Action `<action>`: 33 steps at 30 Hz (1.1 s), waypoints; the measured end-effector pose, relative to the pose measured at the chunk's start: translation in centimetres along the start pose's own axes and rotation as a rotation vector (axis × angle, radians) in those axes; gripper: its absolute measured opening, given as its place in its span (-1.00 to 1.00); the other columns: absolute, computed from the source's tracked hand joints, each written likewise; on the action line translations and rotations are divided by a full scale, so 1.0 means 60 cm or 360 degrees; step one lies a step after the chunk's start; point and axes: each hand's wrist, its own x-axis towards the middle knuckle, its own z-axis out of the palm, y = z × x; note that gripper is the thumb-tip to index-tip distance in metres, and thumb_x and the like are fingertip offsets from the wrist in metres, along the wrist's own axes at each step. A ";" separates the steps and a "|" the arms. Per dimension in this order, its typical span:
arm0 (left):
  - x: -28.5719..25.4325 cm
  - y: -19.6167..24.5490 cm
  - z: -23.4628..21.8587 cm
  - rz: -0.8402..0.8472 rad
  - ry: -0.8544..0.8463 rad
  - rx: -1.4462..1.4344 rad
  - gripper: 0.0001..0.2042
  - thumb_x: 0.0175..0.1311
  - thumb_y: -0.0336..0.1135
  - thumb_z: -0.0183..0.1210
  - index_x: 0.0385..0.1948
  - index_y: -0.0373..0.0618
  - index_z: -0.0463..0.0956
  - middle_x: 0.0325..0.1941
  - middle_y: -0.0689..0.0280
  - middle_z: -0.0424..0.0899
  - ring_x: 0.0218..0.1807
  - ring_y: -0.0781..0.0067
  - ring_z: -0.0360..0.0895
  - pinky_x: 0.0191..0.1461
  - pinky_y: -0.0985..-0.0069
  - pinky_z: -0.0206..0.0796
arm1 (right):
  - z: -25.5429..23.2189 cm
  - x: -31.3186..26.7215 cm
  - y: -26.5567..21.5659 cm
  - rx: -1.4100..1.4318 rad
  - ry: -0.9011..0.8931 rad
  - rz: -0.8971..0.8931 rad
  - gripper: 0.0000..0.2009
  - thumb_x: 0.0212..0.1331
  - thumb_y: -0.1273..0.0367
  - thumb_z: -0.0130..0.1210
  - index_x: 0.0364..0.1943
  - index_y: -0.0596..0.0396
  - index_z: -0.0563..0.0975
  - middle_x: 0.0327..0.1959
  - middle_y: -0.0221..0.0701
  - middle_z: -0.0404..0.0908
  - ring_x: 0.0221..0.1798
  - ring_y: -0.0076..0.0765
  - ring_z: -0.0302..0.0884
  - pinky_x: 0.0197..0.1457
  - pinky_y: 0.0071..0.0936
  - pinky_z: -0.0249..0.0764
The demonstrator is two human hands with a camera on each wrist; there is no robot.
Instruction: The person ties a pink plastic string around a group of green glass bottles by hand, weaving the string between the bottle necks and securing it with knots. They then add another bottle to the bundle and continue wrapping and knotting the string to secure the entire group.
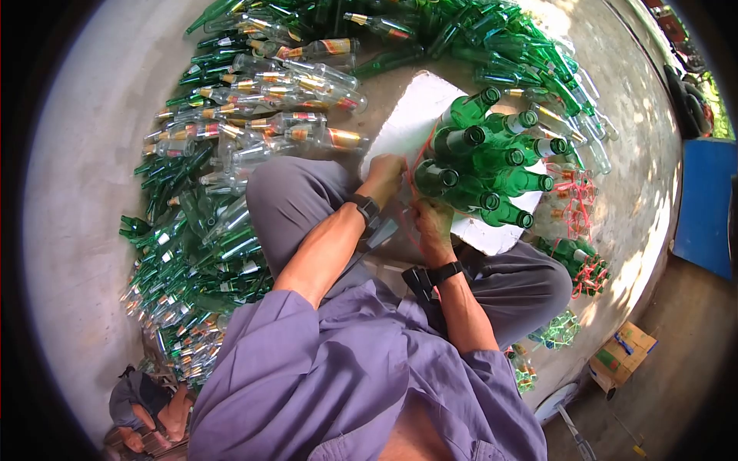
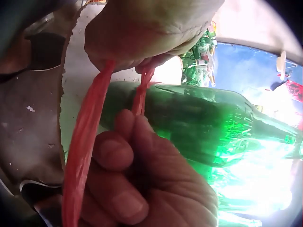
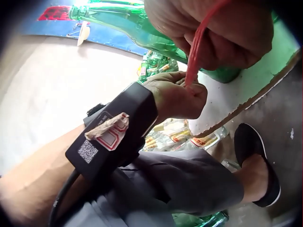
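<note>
Green bottles stand in a tight cluster on a white board, with red plastic string at the cluster's near side. The left hand is at the board's left edge with fingers curled round the string; the right hand is close by, at the base of the nearest bottles. In the left wrist view, the right hand pinches the red string between thumb and finger, below the left hand. The right wrist view has string running between the right hand and left hand.
Many loose green and clear bottles lie on the floor at left and top. Bottles bundled with red string are at the right. A blue panel and a cardboard box are farther right. Another person's legs show at lower left.
</note>
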 end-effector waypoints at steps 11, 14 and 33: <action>0.034 -0.005 -0.002 0.0060 0.0136 0.0094 -0.95 0.02 -0.51 0.07 -0.59 -0.17 0.44 -0.71 0.26 0.35 -0.76 0.37 0.25 -0.69 0.33 0.02 | -0.015 0.002 -0.029 -0.0661 0.0091 -0.0545 -0.90 -0.04 0.60 0.17 -0.44 0.17 0.67 -0.56 -0.33 0.56 -0.53 -0.36 0.49 -0.50 -0.40 0.31; 0.005 -0.001 0.011 0.0205 0.0220 0.0151 -0.90 0.09 -0.52 0.06 -0.56 -0.05 0.42 -0.72 0.43 0.28 -0.78 0.57 0.13 -0.72 0.54 -0.07 | 0.003 -0.012 0.036 -0.0232 -0.0014 -0.0042 -0.89 -0.04 0.59 0.18 -0.42 0.17 0.67 -0.56 -0.33 0.57 -0.53 -0.34 0.49 -0.50 -0.38 0.33; -0.138 0.050 -0.021 0.0258 -0.0302 0.0227 -0.93 0.28 -0.48 0.07 -0.27 -0.19 0.50 -0.47 0.24 0.59 -0.54 0.45 0.49 -0.54 0.55 0.31 | -0.066 -0.034 -0.189 0.0618 -0.0654 0.0793 -0.70 0.36 0.26 0.11 -0.46 0.17 0.63 -0.61 -0.65 0.44 -0.57 -0.73 0.22 -0.51 -0.65 0.09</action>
